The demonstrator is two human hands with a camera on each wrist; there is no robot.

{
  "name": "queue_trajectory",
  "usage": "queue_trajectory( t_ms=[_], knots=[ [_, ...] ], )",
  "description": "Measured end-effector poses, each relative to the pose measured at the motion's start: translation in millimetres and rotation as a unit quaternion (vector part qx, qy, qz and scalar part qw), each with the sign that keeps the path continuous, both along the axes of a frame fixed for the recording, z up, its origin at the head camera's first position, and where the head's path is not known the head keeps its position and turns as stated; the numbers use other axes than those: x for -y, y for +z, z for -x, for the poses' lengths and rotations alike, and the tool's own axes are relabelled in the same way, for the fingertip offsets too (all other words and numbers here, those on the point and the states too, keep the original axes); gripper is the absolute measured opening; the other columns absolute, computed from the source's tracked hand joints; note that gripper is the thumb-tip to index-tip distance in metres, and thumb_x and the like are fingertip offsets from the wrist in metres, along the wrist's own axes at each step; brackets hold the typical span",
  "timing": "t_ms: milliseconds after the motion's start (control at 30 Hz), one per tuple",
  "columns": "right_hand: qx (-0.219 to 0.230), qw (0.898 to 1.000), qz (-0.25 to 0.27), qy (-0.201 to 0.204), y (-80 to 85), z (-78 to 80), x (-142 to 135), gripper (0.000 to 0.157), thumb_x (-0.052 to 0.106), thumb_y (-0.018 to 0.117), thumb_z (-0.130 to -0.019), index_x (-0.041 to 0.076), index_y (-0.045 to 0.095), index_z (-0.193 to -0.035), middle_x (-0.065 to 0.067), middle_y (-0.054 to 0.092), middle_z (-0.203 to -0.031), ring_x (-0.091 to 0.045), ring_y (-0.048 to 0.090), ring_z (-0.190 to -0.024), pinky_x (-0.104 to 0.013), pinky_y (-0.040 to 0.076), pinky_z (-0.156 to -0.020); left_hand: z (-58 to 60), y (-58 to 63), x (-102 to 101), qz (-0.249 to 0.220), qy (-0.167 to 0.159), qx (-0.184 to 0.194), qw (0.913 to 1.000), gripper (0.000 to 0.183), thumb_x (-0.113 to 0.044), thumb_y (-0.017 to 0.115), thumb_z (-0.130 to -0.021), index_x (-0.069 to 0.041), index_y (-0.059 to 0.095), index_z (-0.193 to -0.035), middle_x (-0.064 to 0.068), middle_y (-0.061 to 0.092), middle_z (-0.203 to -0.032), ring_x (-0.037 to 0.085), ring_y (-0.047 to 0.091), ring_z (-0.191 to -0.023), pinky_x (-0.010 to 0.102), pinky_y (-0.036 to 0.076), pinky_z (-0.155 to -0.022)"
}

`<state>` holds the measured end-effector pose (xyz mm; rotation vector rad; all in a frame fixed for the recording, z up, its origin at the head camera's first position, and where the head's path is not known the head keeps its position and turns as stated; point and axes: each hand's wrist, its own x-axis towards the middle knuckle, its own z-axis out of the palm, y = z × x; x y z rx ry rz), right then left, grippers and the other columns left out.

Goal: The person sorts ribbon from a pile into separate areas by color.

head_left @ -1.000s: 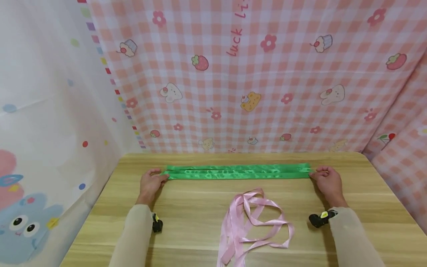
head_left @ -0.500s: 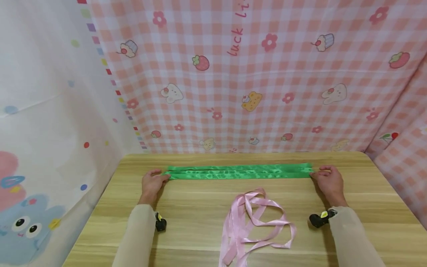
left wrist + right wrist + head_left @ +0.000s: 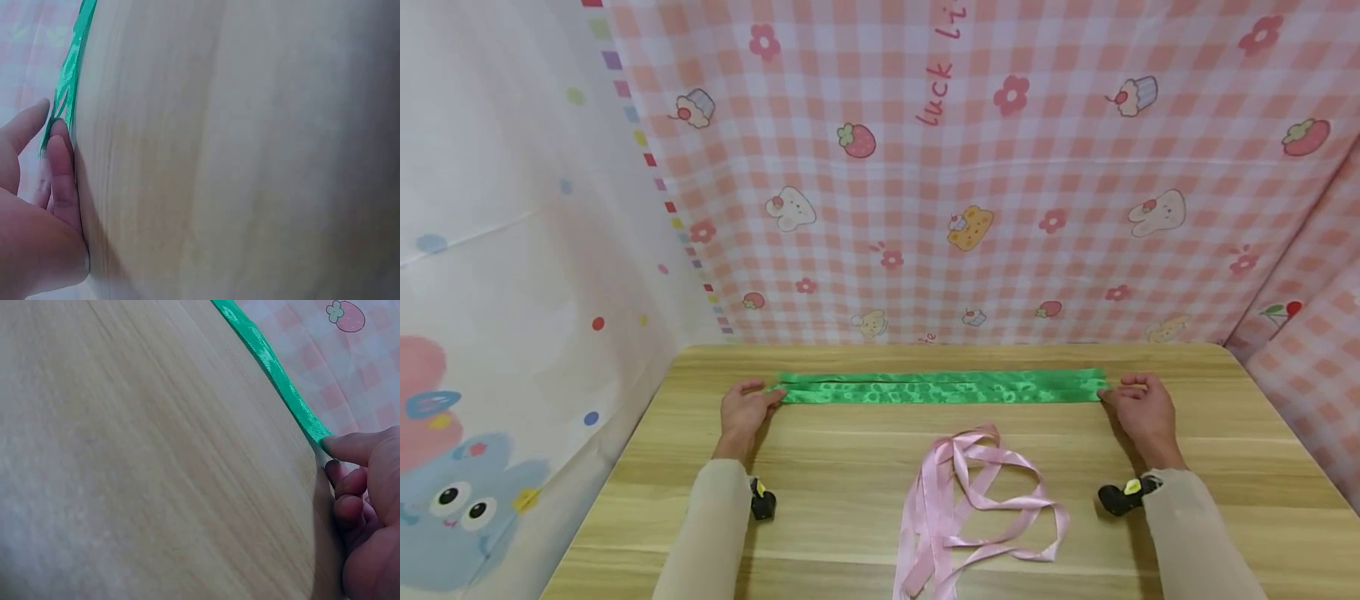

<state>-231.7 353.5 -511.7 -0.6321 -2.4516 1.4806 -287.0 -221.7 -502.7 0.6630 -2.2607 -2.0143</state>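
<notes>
Satin green ribbon (image 3: 940, 387) stretches across the back of the wooden table (image 3: 827, 492), lying flat in lengths side by side. A narrow dark gap shows between the lengths toward the left. At the left end, my left hand (image 3: 745, 412) pinches the ribbon's near corner, its other fingers low against the tabletop. My right hand (image 3: 1144, 412) pinches the opposite end. In the right wrist view, the thumb (image 3: 353, 448) presses on the green ribbon's tip while the other fingers curl beneath. A loose tangle of pink ribbon (image 3: 931, 500) lies nearer the front.
A pink checked cloth (image 3: 925, 167) hangs behind the table's back edge. White printed cloth (image 3: 512, 250) hangs at the left, and more checked cloth (image 3: 1311, 350) at the right. Each wrist wears a small black camera, the right one (image 3: 1123, 496) beside the sleeve.
The scene shifts slightly rightward in the head view. Both hands stay at the green ribbon's ends, and the gap between its lengths looks narrower toward the right.
</notes>
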Motion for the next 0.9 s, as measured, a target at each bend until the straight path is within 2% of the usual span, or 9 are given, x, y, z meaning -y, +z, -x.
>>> queue_trajectory(
  t_ms=[200, 367, 467, 533, 600, 667, 733, 800, 900],
  knots=[
    [-0.001, 1.000, -0.016, -0.012, -0.2, -4.3, 0.5, 0.047, 0.028, 0.074, -0.089, 0.003, 0.047, -0.118, 0.012, 0.056, -0.080, -0.001, 0.052, -0.066, -0.019, 0.044, -0.060, -3.5, -2.8, -2.1, -0.024, 0.059, -0.036, 0.9973, 0.052, -0.004, 0.079, -0.083, 0.006, 0.050, -0.125, -0.010, 0.064, -0.075, 0.001, 0.058, -0.055, 0.015, 0.050, -0.055],
    [0.000, 1.000, -0.009, -0.023, 0.1, -7.4, 3.1, 0.040, 0.031, 0.070, -0.092, 0.006, 0.046, -0.113, 0.004, 0.051, -0.082, -0.005, 0.049, -0.063, -0.022, 0.043, -0.057, -7.8, -1.2, -1.7, -0.023, 0.093, -0.044, 0.9944, 0.047, -0.010, 0.078, -0.085, 0.002, 0.051, -0.121, -0.006, 0.061, -0.082, 0.003, 0.055, -0.054, 0.017, 0.051, -0.054],
    [0.009, 1.000, -0.022, -0.004, 4.6, -11.7, 8.9, 0.032, 0.030, 0.066, -0.095, 0.005, 0.048, -0.106, 0.004, 0.049, -0.079, -0.006, 0.048, -0.063, -0.023, 0.042, -0.057, -11.3, -1.2, -0.9, -0.024, 0.099, -0.050, 0.9935, 0.046, -0.014, 0.078, -0.087, 0.000, 0.050, -0.120, -0.002, 0.059, -0.086, 0.004, 0.055, -0.055, 0.018, 0.050, -0.053],
    [0.019, 0.998, -0.048, 0.034, 10.3, -16.3, 18.1, 0.028, 0.028, 0.063, -0.096, 0.003, 0.051, -0.102, 0.002, 0.050, -0.078, -0.009, 0.047, -0.066, -0.023, 0.041, -0.058, -15.0, -0.7, -2.3, -0.014, 0.093, -0.056, 0.9940, 0.045, -0.015, 0.077, -0.087, 0.001, 0.050, -0.120, -0.002, 0.058, -0.086, 0.005, 0.054, -0.053, 0.019, 0.049, -0.051],
    [0.026, 0.991, -0.092, 0.095, 17.3, -21.0, 31.6, 0.026, 0.026, 0.061, -0.097, 0.000, 0.055, -0.097, -0.001, 0.053, -0.078, -0.011, 0.047, -0.069, -0.025, 0.040, -0.058, -18.9, 1.5, -7.6, 0.008, 0.076, -0.062, 0.9951, 0.043, -0.015, 0.076, -0.088, 0.002, 0.051, -0.119, -0.003, 0.058, -0.085, 0.005, 0.054, -0.052, 0.018, 0.049, -0.050],
    [0.025, 0.979, -0.116, 0.165, 24.1, -25.0, 48.7, 0.023, 0.023, 0.060, -0.098, 0.000, 0.058, -0.094, -0.005, 0.057, -0.078, -0.014, 0.048, -0.069, -0.026, 0.041, -0.058, -22.9, 6.2, -17.4, 0.028, 0.045, -0.064, 0.9965, 0.040, -0.014, 0.075, -0.089, 0.002, 0.053, -0.118, -0.005, 0.059, -0.082, 0.005, 0.054, -0.051, 0.018, 0.048, -0.049],
    [0.015, 0.967, -0.112, 0.228, 29.4, -27.0, 67.3, 0.020, 0.020, 0.060, -0.099, 0.000, 0.060, -0.093, -0.008, 0.061, -0.080, -0.016, 0.050, -0.069, -0.027, 0.042, -0.057, -26.1, 12.4, -32.3, 0.033, -0.003, -0.065, 0.9974, 0.036, -0.011, 0.074, -0.089, 0.003, 0.054, -0.116, -0.006, 0.061, -0.080, 0.005, 0.054, -0.054, 0.018, 0.048, -0.052],
    [0.007, 0.959, -0.083, 0.272, 32.4, -28.1, 85.8, 0.017, 0.016, 0.060, -0.099, 0.000, 0.061, -0.094, -0.011, 0.064, -0.084, -0.017, 0.054, -0.070, -0.027, 0.044, -0.057, -28.8, 18.1, -50.3, 0.024, -0.060, -0.061, 0.9961, 0.033, -0.008, 0.073, -0.089, 0.004, 0.055, -0.114, -0.001, 0.065, -0.080, 0.008, 0.057, -0.058, 0.021, 0.051, -0.056],
    [-0.003, 0.949, -0.045, 0.312, 32.8, -27.5, 109.9, 0.014, 0.013, 0.061, -0.098, -0.001, 0.060, -0.098, -0.013, 0.065, -0.089, -0.018, 0.057, -0.075, -0.026, 0.046, -0.060, -34.2, 21.9, -79.5, 0.003, -0.155, -0.052, 0.9865, 0.030, -0.004, 0.070, -0.090, 0.006, 0.056, -0.114, 0.013, 0.070, -0.089, 0.016, 0.064, -0.068, 0.028, 0.056, -0.066]
  ],
)
